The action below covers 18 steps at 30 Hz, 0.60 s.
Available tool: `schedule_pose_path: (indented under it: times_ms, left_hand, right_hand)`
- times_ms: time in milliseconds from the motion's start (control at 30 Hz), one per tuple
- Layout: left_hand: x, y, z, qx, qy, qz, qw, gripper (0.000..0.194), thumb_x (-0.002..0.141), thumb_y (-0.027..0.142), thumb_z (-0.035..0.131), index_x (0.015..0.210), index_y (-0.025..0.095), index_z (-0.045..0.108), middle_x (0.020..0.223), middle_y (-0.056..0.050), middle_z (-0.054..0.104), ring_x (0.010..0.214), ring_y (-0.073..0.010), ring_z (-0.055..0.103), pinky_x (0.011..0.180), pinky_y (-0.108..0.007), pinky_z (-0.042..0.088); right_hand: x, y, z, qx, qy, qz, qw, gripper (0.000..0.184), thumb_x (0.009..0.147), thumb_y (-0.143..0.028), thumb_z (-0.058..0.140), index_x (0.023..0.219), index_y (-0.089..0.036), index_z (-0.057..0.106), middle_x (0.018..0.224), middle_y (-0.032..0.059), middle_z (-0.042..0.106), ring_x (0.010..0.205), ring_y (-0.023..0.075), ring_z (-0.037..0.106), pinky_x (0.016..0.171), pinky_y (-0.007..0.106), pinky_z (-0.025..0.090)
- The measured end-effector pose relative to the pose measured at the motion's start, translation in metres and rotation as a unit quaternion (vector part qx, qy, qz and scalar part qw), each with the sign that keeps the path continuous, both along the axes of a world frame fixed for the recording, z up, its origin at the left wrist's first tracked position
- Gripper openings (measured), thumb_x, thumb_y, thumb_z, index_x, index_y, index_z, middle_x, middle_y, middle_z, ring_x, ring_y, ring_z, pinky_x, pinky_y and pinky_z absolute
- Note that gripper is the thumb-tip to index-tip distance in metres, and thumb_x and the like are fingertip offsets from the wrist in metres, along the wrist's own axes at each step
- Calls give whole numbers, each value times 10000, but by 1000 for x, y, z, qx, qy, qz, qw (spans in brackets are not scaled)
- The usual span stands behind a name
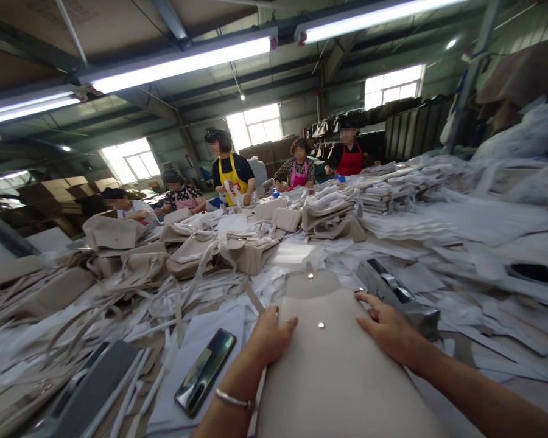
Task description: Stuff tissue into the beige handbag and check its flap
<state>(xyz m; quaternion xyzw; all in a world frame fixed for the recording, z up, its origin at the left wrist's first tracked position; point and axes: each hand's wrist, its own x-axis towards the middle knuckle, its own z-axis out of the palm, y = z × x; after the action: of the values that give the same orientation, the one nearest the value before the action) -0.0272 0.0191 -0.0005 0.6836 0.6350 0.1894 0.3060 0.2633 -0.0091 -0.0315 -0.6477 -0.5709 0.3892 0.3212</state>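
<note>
Both hands (272, 336) (389, 331): grasping beige bag (333, 371) | yellow apron (229, 167): too small to read

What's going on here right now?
A person has both hands on a beige bag: the left hand holds its left edge, the right hand its right. A phone lies on white paper beside the left arm. More bags lie piled beyond, and a co-worker in a yellow apron stands farther back among others.
</note>
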Motion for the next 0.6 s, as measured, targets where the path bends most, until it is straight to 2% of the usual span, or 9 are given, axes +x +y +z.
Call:
schedule_pose_path:
  times_ms: [67, 133, 200, 267, 300, 367, 467, 533, 600]
  left_hand:
    - [6, 2, -10, -5, 36, -2, 999, 452, 890, 378, 623, 1261, 124, 588, 1245, -186, 696, 1169, -287, 649, 997, -363, 479]
    - [10, 0, -18, -17, 74, -7, 997, 406, 909, 343, 609, 1249, 122, 596, 1258, -201, 691, 1194, -299, 643, 1011, -382, 479]
    - [14, -2, -21, -31, 110, -4, 993, 440, 922, 342, 594, 1278, 84, 587, 1224, -246, 693, 1169, -358, 655, 1004, -471, 487]
    - [17, -3, -16, -13, 154, 3, 988, 579, 903, 319, 619, 1397, 35, 511, 1273, -303, 647, 1201, -428, 624, 1013, -570, 463]
    - [18, -2, -12, 17, 175, -15, 984, 630, 888, 284, 633, 1449, 43, 476, 1347, -314, 599, 1269, -442, 575, 1050, -595, 431]
    - [19, 0, -2, 78, 188, -127, 971, 667, 863, 236, 656, 1499, 149, 471, 1525, -252, 468, 1429, -415, 422, 1159, -576, 342]
    - [18, 5, 5, 63, 137, -325, 934, 597, 899, 343, 640, 1480, 339, 507, 1621, -114, 381, 1500, -394, 312, 1216, -588, 264]
    - [17, 6, 2, 23, 119, -358, 926, 606, 922, 449, 598, 1507, 368, 462, 1623, -122, 372, 1481, -437, 330, 1187, -658, 269]
    - [15, 6, -4, 10, 127, -351, 928, 639, 921, 484, 581, 1527, 347, 434, 1634, -152, 336, 1484, -463, 301, 1174, -690, 257]
  right_hand:
    - [1, 4, -8, 36, -39, 14, 998, 623, 842, -352, 525, 1408, -92, 531, 1240, 166, 713, 1126, 318, 677, 974, 420, 511]
    - [2, 5, -16, 54, -107, 38, 992, 539, 849, -314, 529, 1339, -106, 612, 1327, 179, 675, 1266, 337, 601, 1107, 455, 422]
    - [2, 4, -20, 44, -194, 69, 978, 433, 901, -320, 490, 1258, -157, 676, 1217, 175, 727, 1184, 364, 649, 1068, 514, 446]
    - [1, 2, -15, 52, -290, 112, 949, 369, 953, -331, 433, 1137, -195, 722, 1062, 177, 754, 1005, 375, 706, 940, 542, 510]
    - [0, 2, -10, 70, -332, 134, 931, 360, 963, -326, 420, 1077, -196, 736, 1048, 190, 745, 961, 378, 708, 898, 546, 521]
    - [-2, 4, -1, 118, -380, 164, 903, 342, 954, -289, 439, 1036, -167, 748, 1204, 240, 693, 1053, 409, 673, 922, 574, 502]
    - [-7, 11, 7, 163, -340, 205, 903, 323, 908, -255, 551, 1147, -154, 744, 1498, 230, 517, 1354, 432, 489, 1114, 614, 351]
    - [-12, 16, 5, 155, -253, 260, 919, 409, 886, -300, 638, 1282, -214, 700, 1561, 168, 464, 1451, 402, 382, 1197, 603, 229]
    - [-18, 19, -2, 114, -170, 311, 928, 559, 873, -402, 692, 1410, -271, 611, 1586, 128, 432, 1491, 393, 318, 1224, 613, 137]
